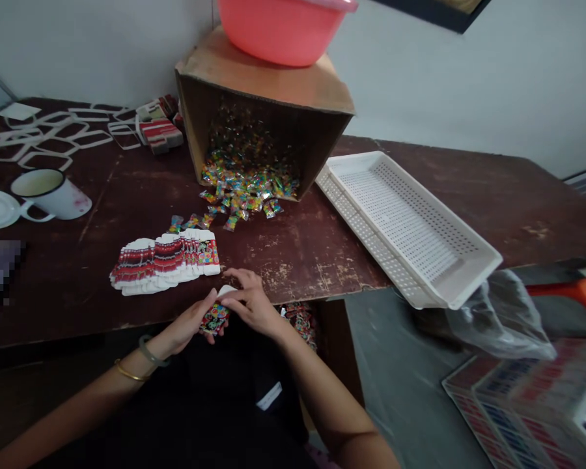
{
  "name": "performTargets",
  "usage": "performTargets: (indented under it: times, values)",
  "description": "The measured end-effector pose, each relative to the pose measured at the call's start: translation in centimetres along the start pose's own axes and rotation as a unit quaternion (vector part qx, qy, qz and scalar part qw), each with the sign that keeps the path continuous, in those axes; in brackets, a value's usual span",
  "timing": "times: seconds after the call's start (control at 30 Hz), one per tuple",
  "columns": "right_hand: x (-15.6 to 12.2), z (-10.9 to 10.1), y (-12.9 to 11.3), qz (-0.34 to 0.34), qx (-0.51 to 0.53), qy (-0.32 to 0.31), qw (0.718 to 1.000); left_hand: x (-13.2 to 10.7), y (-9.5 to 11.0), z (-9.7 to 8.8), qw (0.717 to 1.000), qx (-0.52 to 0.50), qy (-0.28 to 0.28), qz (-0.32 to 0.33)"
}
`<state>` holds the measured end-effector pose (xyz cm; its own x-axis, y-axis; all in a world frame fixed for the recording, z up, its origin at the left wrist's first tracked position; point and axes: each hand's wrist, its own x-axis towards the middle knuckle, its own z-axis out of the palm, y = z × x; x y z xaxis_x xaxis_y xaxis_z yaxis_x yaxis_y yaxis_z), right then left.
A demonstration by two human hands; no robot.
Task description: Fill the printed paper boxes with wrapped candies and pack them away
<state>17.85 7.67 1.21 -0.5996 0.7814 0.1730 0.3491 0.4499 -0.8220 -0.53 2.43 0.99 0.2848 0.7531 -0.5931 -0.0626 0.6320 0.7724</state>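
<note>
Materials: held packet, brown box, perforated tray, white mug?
Held packet: probably printed thin card, white flap; gloss unclear.
Brown box: likely cardboard, matte tan faces.
Perforated tray: likely moulded plastic, satin white, regular holes.
White mug: smooth, maybe enamelled metal (dark rim); ceramic possible.

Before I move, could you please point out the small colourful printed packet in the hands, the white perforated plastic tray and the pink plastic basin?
Small colourful printed packet (215, 318): head view, its printed face.
White perforated plastic tray (405, 220): head view, its floor.
Pink plastic basin (284, 31): head view, its side wall.
</note>
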Motion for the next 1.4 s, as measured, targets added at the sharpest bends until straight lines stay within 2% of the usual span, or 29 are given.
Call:
performTargets:
  times: [0.07, 0.1, 0.17, 0.23, 0.27, 0.3, 0.33, 0.43, 0.47, 0.53, 0.63, 0.7, 0.9, 0.97, 1.07, 1.13, 1.23, 1.3, 1.37, 1.4]
  values:
    - [-0.6, 0.6, 0.3, 0.045, 0.153, 0.030, 0.987, 0.2, 0.3, -0.2, 1.000, -0.015, 0.003, -0.003]
    - [-0.9, 1.1, 0.6, 0.088, 0.240, 0.062, 0.965, 0.3, 0.4, -0.3, 1.000, -0.022, 0.002, -0.004]
    - [-1.3, 2.1, 1.3, 0.185, 0.393, 0.093, 0.896, 0.6, 0.6, -0.4, 1.000, -0.023, -0.002, -0.006]
    - [-1.4, 2.9, 1.8, 0.249, 0.482, 0.048, 0.839, 0.7, 0.7, -0.4, 1.000, -0.004, -0.010, -0.003]
    - [-1.4, 3.1, 1.9, 0.261, 0.495, 0.023, 0.829, 0.8, 0.7, -0.4, 1.000, 0.013, -0.016, 0.002]
    - [-1.3, 3.0, 1.8, 0.261, 0.486, 0.009, 0.834, 0.8, 0.7, -0.4, 0.999, 0.030, -0.020, 0.008]
    - [-1.2, 2.9, 1.7, 0.248, 0.457, 0.006, 0.854, 0.9, 0.7, -0.4, 0.999, 0.044, -0.021, 0.015]
    - [-1.0, 1.7, 0.8, 0.141, 0.316, 0.010, 0.938, 1.1, 0.6, -0.4, 0.999, 0.037, -0.007, 0.024]
    - [-1.0, 1.3, 0.5, 0.101, 0.275, 0.009, 0.956, 1.2, 0.5, -0.4, 1.000, 0.019, -0.001, 0.024]
    - [-1.0, 0.6, 0.0, 0.061, 0.229, 0.019, 0.971, 1.4, 0.5, -0.5, 0.999, -0.023, -0.009, 0.028]
    - [-0.9, 0.1, -0.3, 0.090, 0.228, 0.045, 0.969, 1.1, 0.5, -0.7, 0.994, -0.064, -0.075, 0.051]
    - [-1.0, 0.1, -0.1, 0.114, 0.243, 0.046, 0.962, 0.8, 0.6, -0.8, 0.990, -0.053, -0.115, 0.061]
    - [-2.7, 1.0, 0.6, 0.169, 0.266, 0.112, 0.943, 1.0, 0.7, -0.4, 0.986, 0.081, -0.131, 0.070]
    - [-3.4, 1.5, 0.7, 0.124, 0.206, 0.122, 0.963, 1.4, 0.6, 0.1, 0.984, 0.090, -0.131, 0.075]
    - [-4.5, 1.4, 0.3, 0.033, 0.108, 0.126, 0.986, 1.6, -0.1, 1.7, 0.988, 0.046, -0.130, 0.071]
    - [-5.4, 0.0, -0.1, 0.030, 0.094, 0.136, 0.986, 1.4, -0.8, 3.1, 0.989, -0.003, -0.131, 0.065]
    - [-7.0, -4.3, -0.4, 0.088, 0.086, 0.096, 0.988, 1.2, -1.0, 3.9, 0.985, -0.040, -0.154, 0.070]
    - [-7.3, -7.2, -0.1, 0.125, 0.047, 0.029, 0.991, 1.1, -0.5, 2.7, 0.989, -0.023, -0.123, 0.083]
    - [-6.2, -8.4, 0.9, 0.131, -0.009, -0.017, 0.991, 1.1, 0.2, 0.5, 0.995, -0.008, -0.026, 0.092]
    - [-4.9, -8.0, 1.6, 0.116, -0.035, -0.027, 0.992, 1.1, 0.5, -0.8, 0.995, -0.011, 0.030, 0.092]
